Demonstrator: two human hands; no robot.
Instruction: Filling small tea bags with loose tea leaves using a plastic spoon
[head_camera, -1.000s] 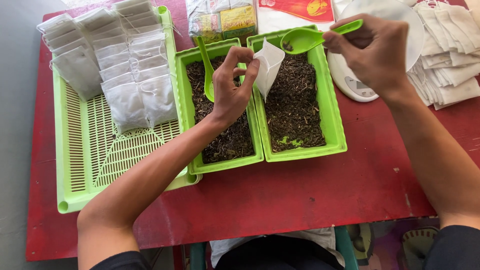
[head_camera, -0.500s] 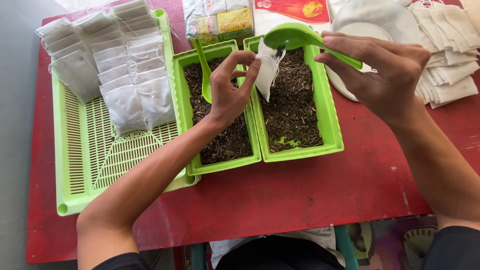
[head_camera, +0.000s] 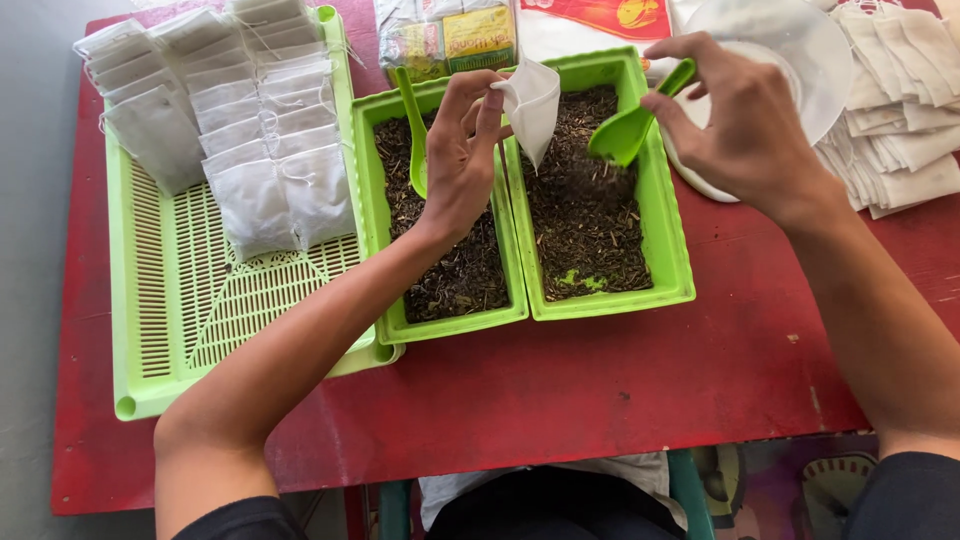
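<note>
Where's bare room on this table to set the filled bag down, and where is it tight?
Free: the red table strip in front of the two tea trays, and the slotted tray's near half below the filled bags. Crowded: the far edge, with packets, scale, empty bags and both hands.

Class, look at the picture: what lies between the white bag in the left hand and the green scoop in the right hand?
In the head view, only loose dark tea in the right-hand green tray shows between the bag and the scoop; nothing else sits in that gap.
</note>
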